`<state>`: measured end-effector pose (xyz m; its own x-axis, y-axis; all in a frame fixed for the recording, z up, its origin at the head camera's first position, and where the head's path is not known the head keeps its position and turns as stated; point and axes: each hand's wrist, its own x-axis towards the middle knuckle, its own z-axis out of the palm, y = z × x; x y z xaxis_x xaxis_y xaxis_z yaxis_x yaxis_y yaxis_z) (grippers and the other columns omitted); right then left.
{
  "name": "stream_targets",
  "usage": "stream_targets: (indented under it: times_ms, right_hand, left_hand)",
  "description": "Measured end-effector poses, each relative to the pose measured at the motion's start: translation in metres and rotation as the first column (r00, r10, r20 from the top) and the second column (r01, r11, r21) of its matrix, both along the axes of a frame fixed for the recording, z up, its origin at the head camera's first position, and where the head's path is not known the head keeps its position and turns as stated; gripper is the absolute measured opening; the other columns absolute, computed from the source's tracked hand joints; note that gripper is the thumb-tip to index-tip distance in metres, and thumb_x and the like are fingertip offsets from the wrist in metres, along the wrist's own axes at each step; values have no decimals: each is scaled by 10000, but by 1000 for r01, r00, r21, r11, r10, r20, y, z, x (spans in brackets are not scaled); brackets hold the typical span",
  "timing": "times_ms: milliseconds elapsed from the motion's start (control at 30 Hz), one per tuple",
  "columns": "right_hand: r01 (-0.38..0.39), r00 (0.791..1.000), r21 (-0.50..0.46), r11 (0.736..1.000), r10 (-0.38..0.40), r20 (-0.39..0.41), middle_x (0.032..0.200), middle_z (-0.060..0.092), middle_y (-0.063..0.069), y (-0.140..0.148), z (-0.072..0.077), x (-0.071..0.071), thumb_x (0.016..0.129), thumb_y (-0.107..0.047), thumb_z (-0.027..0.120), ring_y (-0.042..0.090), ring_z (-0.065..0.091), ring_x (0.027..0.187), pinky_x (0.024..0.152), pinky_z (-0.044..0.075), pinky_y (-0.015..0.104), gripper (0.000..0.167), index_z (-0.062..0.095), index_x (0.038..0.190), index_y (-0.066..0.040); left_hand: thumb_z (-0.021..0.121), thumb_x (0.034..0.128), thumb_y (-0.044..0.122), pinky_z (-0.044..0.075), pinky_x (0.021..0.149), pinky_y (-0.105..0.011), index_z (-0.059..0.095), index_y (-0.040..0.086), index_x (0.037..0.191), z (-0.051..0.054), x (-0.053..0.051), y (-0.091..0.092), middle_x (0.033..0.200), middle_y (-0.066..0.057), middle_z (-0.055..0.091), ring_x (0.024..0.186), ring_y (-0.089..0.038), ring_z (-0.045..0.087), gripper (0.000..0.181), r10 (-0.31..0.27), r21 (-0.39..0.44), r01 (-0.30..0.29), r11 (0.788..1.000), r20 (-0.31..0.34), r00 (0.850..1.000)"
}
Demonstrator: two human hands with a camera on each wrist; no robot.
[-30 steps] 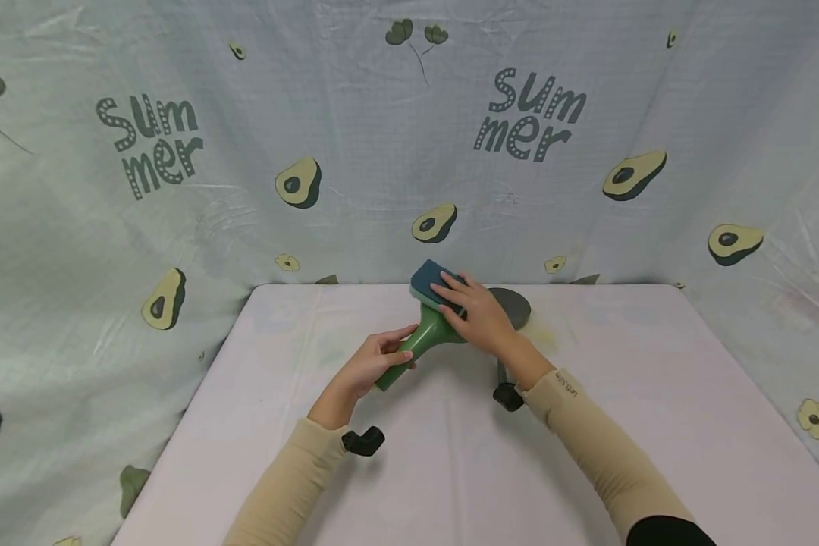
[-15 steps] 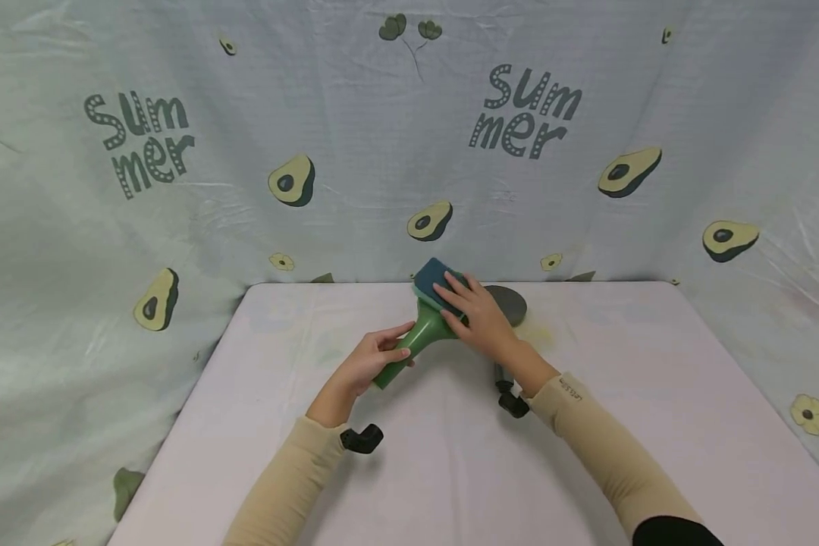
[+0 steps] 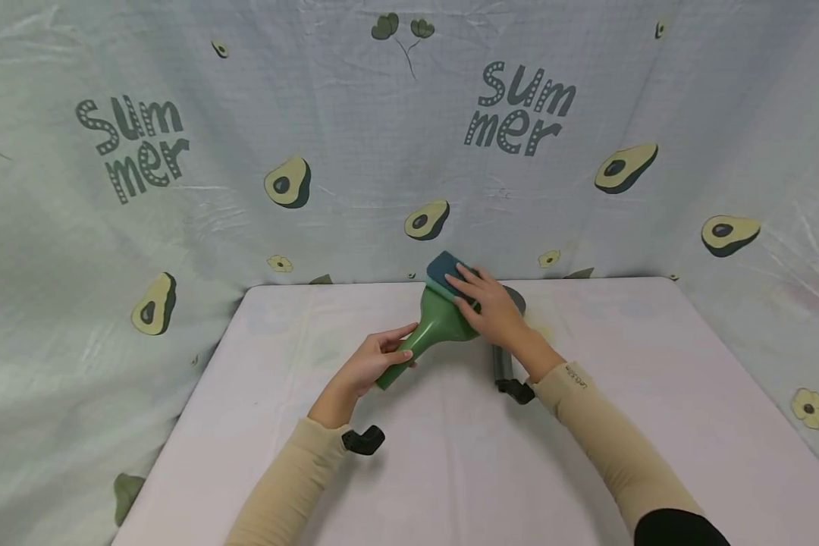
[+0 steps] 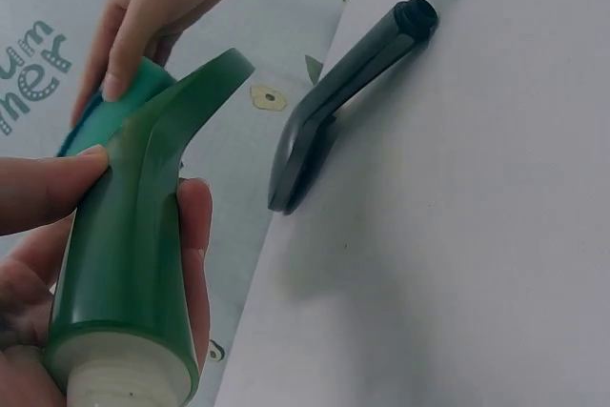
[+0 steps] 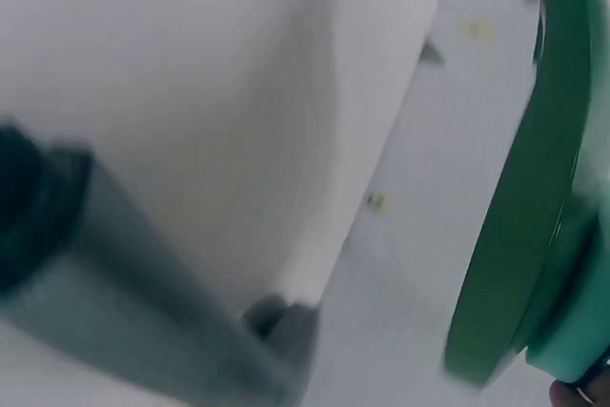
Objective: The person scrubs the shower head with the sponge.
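Note:
My left hand (image 3: 371,362) holds a green hand-held shower head (image 3: 438,320) by its handle, tilted above the table. In the left wrist view the thumb and fingers wrap round that handle, with a pale threaded end (image 4: 124,374) at the bottom. My right hand (image 3: 494,309) grips a two-layer sponge (image 3: 444,268), dark blue over teal, and presses it against the broad head of the green shower head. The sponge covers much of the head's face. A dark grey shower head (image 4: 353,83) lies on the table beyond, its round part partly behind my right hand in the head view.
A white-covered table (image 3: 450,470) lies under both hands. Behind it hangs a pale curtain (image 3: 355,136) printed with avocados and lettering. A black wrist mount (image 3: 364,440) sits at the left sleeve, another (image 3: 516,390) at the right.
My right hand and the sponge have slid to the right over the green shower head, baring more of its left side. My left hand has stayed nearly still.

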<state>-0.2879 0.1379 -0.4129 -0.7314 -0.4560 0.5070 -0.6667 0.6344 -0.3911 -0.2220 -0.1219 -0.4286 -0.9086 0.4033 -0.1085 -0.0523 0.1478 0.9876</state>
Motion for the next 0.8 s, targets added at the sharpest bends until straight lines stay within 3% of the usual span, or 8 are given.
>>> stream_targets:
  times_ms: [100,200,400,600,667,800]
  right_hand:
    - [77,995,-43,996,-74,66,1556,439,192,7,2,-8,1025,-137,633,466,351,1439,1114,310,648,452,570,1465,-57]
    - [76,996,-33,997,-74,59,1552,439,203,5,4,-11,1029,-147,625,476,358,1430,1111,317,645,451,567,1467,-56]
    - [-49,992,99,994,60,-114,1503,502,203,-21,4,5,990,-148,682,478,415,1394,1106,343,624,430,635,1412,-79]
    - [-133,972,173,976,163,-171,1499,518,180,-34,5,15,982,-158,698,464,417,1401,1113,349,603,438,641,1413,-104]
    - [-117,976,152,981,141,-164,1508,508,180,-29,4,11,989,-161,692,467,419,1398,1107,354,607,443,630,1423,-102]
    - [-19,995,66,998,26,-100,1528,481,186,-12,2,-1,1007,-161,668,470,403,1407,1095,354,631,451,601,1446,-83]
  left_hand:
    - [578,1028,5,508,868,-344,416,19,1552,1,0,0,1368,-290,588,985,-310,699,549,0,-9,0,1000,-4,1000]
    - [577,1030,11,508,868,-349,414,15,1553,2,0,0,1367,-288,589,973,-292,700,547,-1,-14,0,1000,-15,1000]
    - [567,1035,17,514,852,-335,396,-10,1551,0,0,-1,1372,-317,571,925,-217,693,544,-18,-1,18,1000,-29,999]
    - [558,1036,11,519,851,-320,374,-23,1555,-1,1,-2,1396,-326,545,920,-198,683,551,-29,14,30,999,-26,999]
    - [559,1035,13,515,848,-328,383,-16,1555,0,1,-3,1390,-321,554,930,-226,689,549,-20,8,21,1000,-29,999]
    - [569,1030,9,500,842,-329,403,1,1551,2,0,-5,1362,-307,585,938,-256,699,547,3,-1,-3,1000,-28,1000]
